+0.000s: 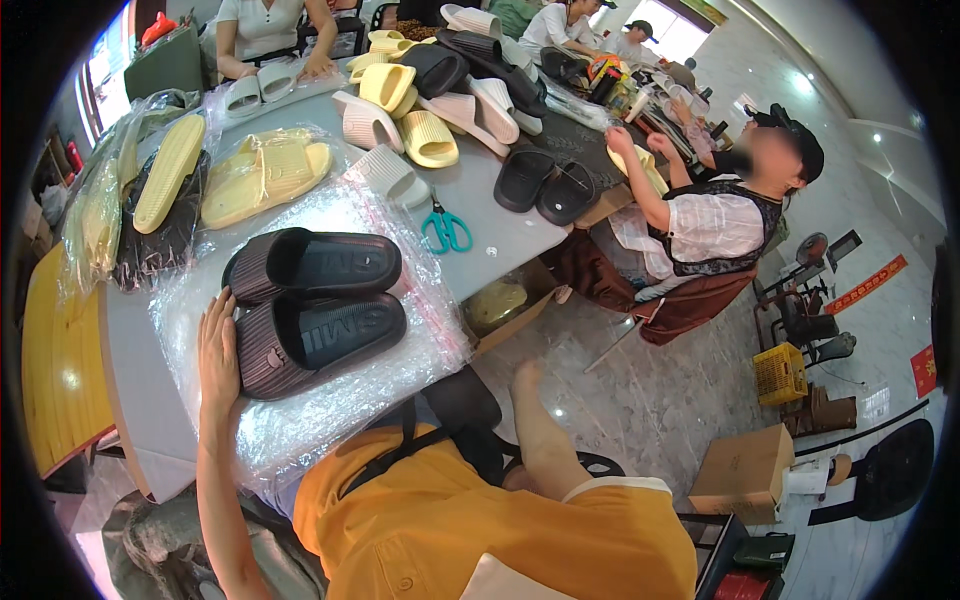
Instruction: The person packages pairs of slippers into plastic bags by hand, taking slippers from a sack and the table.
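A pair of black slide sandals (325, 345) lies side by side on a stack of clear plastic bags (400, 370), which overhangs the near table edge. My left hand (217, 345) rests flat at their left ends, fingers stretched out and touching the strap side of the nearer sandal. My right arm (548, 430) is bent low beside the orange clothing, and its hand does not show. Teal-handled scissors (445, 228) lie just beyond the sandals. Yellow slides in clear bags (265, 180) lie to the far left of them.
Mixed yellow, pink, grey and black slides (430, 138) are heaped farther back on the grey table (500, 240). A seated co-worker (720, 220) at the right holds a yellow slide (640, 165). An open carton (515, 305) stands below the table edge. Other people sit behind.
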`<state>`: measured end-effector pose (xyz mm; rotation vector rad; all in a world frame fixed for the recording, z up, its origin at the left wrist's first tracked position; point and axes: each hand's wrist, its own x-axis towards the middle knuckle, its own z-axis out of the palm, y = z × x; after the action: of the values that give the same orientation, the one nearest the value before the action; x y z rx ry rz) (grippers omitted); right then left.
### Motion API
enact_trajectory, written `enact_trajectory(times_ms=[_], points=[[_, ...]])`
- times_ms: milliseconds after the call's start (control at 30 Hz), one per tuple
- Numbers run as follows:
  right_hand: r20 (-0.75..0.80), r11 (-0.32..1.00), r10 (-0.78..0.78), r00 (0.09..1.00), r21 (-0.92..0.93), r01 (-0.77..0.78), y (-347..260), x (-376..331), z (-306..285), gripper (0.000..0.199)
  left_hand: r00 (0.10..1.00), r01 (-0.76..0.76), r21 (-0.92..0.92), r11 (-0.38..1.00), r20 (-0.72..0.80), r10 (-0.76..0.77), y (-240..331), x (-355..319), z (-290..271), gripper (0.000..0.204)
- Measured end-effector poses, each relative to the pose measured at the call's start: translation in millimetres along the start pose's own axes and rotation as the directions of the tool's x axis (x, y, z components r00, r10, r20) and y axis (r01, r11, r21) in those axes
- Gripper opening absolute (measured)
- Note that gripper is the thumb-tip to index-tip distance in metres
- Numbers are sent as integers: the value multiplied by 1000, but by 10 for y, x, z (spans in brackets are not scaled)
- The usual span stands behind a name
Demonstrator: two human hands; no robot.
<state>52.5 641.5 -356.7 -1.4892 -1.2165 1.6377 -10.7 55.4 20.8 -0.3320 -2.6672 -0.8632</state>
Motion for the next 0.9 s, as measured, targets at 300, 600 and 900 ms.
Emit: enact_trajectory(times_ms=[300, 600, 900], points=[[431, 949, -313, 846, 111, 295, -1886, -1120, 839, 43, 999, 28, -35, 999, -29, -29, -65, -34, 1, 47], [489, 809, -587, 645, 377, 451, -3002, -2435, 841, 25, 999, 24, -14, 1000, -44, -24, -68, -63, -55, 44], [892, 458, -286, -350, 448, 768, -2953, -4779, 829, 34, 992, 101, -83, 991, -69, -107, -36, -86, -17, 44]])
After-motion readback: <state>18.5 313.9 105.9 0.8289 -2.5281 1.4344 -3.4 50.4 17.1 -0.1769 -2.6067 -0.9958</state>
